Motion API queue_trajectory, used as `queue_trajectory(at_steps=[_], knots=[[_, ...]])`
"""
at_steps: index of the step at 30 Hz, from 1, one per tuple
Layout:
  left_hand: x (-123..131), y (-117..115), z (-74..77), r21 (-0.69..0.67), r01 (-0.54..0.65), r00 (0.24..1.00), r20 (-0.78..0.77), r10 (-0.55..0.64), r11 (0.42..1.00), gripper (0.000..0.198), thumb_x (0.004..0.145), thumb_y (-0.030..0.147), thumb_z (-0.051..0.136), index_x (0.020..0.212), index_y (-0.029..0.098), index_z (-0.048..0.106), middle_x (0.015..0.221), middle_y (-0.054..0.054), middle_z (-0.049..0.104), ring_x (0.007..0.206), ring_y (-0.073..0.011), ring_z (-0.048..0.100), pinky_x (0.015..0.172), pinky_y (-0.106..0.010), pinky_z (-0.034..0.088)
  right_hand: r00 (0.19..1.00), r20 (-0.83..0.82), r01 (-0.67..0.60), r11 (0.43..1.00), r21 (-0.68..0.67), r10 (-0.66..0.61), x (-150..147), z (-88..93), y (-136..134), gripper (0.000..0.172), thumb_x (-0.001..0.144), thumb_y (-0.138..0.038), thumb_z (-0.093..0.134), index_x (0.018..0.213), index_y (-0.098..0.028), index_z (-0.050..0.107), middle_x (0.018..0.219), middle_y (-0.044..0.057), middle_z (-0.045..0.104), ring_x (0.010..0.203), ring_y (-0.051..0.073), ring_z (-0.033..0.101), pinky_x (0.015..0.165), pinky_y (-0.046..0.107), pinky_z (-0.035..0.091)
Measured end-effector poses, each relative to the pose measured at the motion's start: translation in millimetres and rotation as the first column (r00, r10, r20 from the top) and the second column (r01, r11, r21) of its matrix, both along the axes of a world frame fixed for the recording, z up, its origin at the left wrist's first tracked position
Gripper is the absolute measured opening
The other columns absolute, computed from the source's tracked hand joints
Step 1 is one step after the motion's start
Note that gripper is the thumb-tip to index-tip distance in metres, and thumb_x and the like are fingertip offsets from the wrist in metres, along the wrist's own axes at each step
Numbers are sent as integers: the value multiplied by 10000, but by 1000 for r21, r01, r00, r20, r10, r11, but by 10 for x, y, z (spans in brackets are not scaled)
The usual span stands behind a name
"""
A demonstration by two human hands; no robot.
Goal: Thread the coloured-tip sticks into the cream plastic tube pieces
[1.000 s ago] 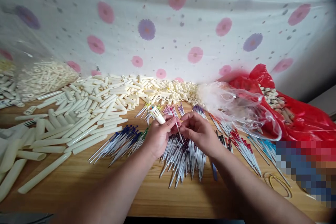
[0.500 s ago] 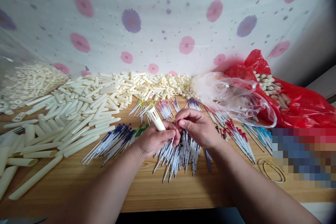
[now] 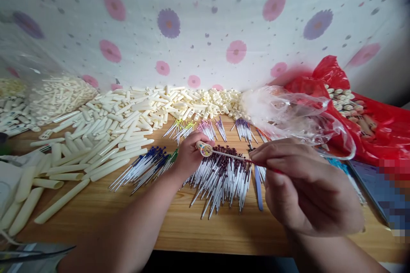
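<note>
My left hand (image 3: 187, 155) is closed round a cream multicolour-pen barrel (image 3: 200, 147), its open end facing me with small coloured parts inside. A red-ended pen refill (image 3: 229, 154) with a pale tube is pinched between the fingers of my right hand (image 3: 310, 187). The refill's far end meets the barrel's mouth; whether it is inside, I cannot tell. Below them lies a pile of dark maroon-topped refills (image 3: 224, 179). Blue-topped refills (image 3: 141, 164) lie left of that pile, with some green-topped ones partly behind my left hand.
Loose cream barrels (image 3: 109, 136) spread over the left and back of the table (image 3: 192, 239). A bag of small white parts (image 3: 62, 96) stands back left. A clear plastic bag (image 3: 282, 111) and a red bag (image 3: 387, 128) lie at right. A blue strip (image 3: 258, 190) is near my right hand.
My right hand has drawn away from my left, to the right and nearer, holding the red refill stretched out. The barrel has tipped so its mouth faces me. The view has shifted slightly left.
</note>
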State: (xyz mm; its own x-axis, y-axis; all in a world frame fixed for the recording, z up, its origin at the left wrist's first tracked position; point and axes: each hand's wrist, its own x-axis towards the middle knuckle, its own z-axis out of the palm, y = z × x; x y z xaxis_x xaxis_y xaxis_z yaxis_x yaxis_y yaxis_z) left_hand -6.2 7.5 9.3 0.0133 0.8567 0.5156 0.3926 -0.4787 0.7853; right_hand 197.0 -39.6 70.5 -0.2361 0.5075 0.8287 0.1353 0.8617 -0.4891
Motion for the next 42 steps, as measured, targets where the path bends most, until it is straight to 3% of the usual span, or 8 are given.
queue_trajectory(at_steps=[4, 14, 17, 19, 24, 29, 38, 42], knots=[[18, -8, 8, -6, 8, 1000, 2, -8, 1000, 237, 790, 342, 607, 626, 178, 559, 640, 9, 522, 649, -143, 492, 660, -277, 390, 992, 112, 42, 979, 198, -65, -81, 32, 45, 278, 774, -75, 572, 999, -238, 578, 847, 61, 669, 789, 173, 643, 668, 317, 525], [8, 14, -46, 67, 56, 998, -36, -53, 996, 206, 791, 294, 607, 630, 181, 545, 672, 12, 520, 667, -141, 498, 638, -270, 395, 994, 78, 50, 949, 311, -78, -334, -137, 171, 255, 758, -11, 570, 979, -139, 578, 840, 92, 661, 795, 161, 630, 668, 302, 538], [-20, 5, -53, 112, 10, 996, -84, -1, 994, 189, 799, 352, 608, 728, 182, 569, 756, -2, 526, 743, -156, 511, 690, -285, 401, 980, 136, 113, 966, 231, -147, -375, -211, 232, 216, 766, -39, 597, 949, -155, 607, 870, 77, 650, 783, 151, 609, 669, 301, 518], [-48, -10, -45, 124, -8, 992, -123, 23, 992, 317, 783, 494, 592, 854, 185, 583, 856, -28, 534, 847, -188, 518, 761, -318, 405, 968, 153, 175, 971, 164, -200, -375, -223, 274, 164, 779, -76, 608, 912, -169, 633, 844, 56, 617, 760, 141, 586, 646, 288, 497], [-95, -65, -7, 152, 25, 978, -210, 8, 988, 603, 816, 680, 311, 1076, 192, 554, 995, -78, 511, 963, -232, 494, 846, -386, 392, 968, 138, 202, 977, 66, -209, -307, -180, 355, 74, 767, -113, 646, 803, -174, 666, 748, 6, 496, 692, 106, 520, 597, 242, 441], [-74, -92, 7, 231, -78, 952, -273, 142, 970, 490, 886, 575, 287, 1005, 198, 576, 971, -75, 501, 968, -222, 475, 856, -399, 386, 975, 146, 174, 984, -37, -167, -262, -160, 379, 65, 740, -116, 662, 718, -175, 649, 736, -6, 488, 702, 106, 513, 615, 242, 422], [-63, -73, -11, 359, -241, 881, -308, 358, 902, 462, 861, 590, 339, 915, 210, 597, 921, -61, 482, 933, -230, 470, 816, -412, 388, 976, 128, 189, 976, -111, -174, -329, -239, 381, 77, 793, -129, 584, 749, -174, 628, 767, 10, 521, 739, 124, 531, 660, 268, 426], [-62, -81, 6, 398, -278, 855, -312, 414, 874, 462, 858, 594, 339, 893, 209, 593, 910, -60, 476, 914, -230, 471, 801, -409, 392, 992, 74, 117, 972, -205, -104, -361, -272, 385, 89, 819, -169, 577, 745, -177, 625, 762, 11, 529, 736, 122, 525, 664, 267, 429]])
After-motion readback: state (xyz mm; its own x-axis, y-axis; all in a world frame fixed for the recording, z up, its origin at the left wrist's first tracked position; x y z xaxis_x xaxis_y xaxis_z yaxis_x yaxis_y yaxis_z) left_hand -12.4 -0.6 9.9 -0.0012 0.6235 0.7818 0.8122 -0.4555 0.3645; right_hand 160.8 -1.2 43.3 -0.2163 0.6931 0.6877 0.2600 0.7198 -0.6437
